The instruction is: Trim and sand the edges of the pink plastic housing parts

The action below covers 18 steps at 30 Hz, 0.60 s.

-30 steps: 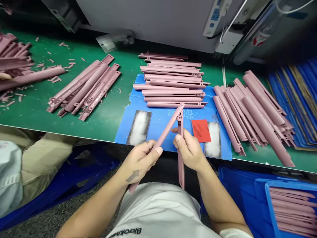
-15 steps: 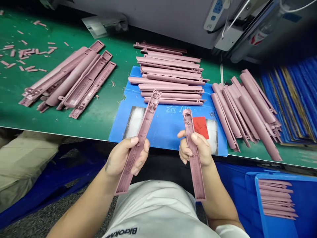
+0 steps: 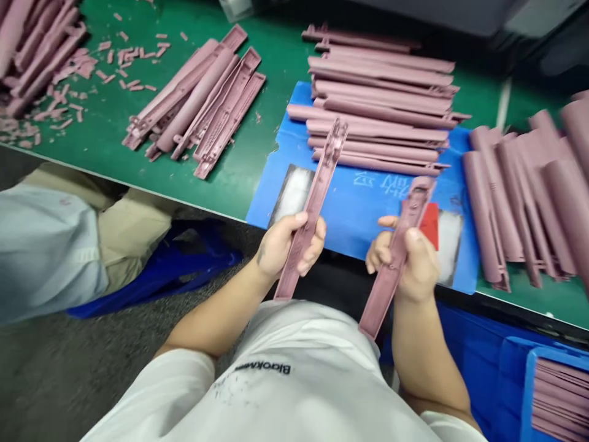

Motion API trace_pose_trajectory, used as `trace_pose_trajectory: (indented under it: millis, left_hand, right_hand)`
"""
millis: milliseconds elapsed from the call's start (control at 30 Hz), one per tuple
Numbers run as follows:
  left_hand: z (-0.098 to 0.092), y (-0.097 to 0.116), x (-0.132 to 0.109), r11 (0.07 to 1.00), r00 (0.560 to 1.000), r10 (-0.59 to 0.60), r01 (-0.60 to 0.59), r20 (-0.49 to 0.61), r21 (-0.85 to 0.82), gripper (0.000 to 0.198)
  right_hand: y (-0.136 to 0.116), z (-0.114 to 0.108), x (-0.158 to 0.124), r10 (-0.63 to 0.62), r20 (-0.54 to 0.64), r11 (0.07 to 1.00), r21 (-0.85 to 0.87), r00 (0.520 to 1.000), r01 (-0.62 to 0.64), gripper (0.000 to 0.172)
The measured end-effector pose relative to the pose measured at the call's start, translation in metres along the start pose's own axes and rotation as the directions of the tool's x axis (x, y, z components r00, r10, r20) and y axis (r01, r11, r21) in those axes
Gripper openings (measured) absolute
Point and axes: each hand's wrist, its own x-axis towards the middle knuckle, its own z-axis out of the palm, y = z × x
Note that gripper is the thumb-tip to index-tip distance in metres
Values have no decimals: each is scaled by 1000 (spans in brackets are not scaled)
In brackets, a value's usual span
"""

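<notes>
At the far left, a heap of pink strips [image 3: 41, 55] lies on the green surface [image 3: 225, 190], and many small pink bits [image 3: 131, 58] are scattered just beside it. Next comes a smaller pile of strips [image 3: 197, 98], lying slanted.

The left hand [image 3: 276, 248] has its grip closed around a pink strip [image 3: 317, 184], somewhat below the middle of it. The thumb presses on the near edge, and the fingers come around the opposite side. The longer part of this strip stands out above the grip, tilted to the right, and its hollow side faces up. In the view its upper end overlaps the row of strips [image 3: 377, 116], which is partly on the blue sheet [image 3: 359, 227].

To the right, the right hand [image 3: 418, 267] holds a second strip [image 3: 384, 288] near its middle, between the thumb and the bent fingers. This grip is closed only as wide as the strip. The strip's upper end is near the red card [image 3: 430, 226] in the view, and its lower end points to the white shirt [image 3: 317, 362]; whether they touch, I cannot tell.
</notes>
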Motion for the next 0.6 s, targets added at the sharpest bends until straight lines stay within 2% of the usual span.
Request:
trace_pose_trajectory:
  millis: [100, 233, 433, 600]
  left_hand:
    - [2, 5, 6, 999, 996, 47, -46, -73, 14, 40]
    - [4, 8, 10, 998, 994, 60, -58, -86, 18, 39]
    - [5, 4, 12, 996, 991, 76, -70, -109, 63, 43]
    - [13, -10, 12, 979, 969, 93, -47, -231, 198, 46]
  right_hand:
    - [0, 9, 7, -78, -103, 996, -60, 992, 72, 36]
    - [2, 19, 17, -125, -183, 985, -137, 975, 100, 35]
    - [10, 20, 27, -170, -211, 984, -93, 963, 153, 43]
    - [12, 32, 33, -206, -251, 975, -135, 946, 177, 38]
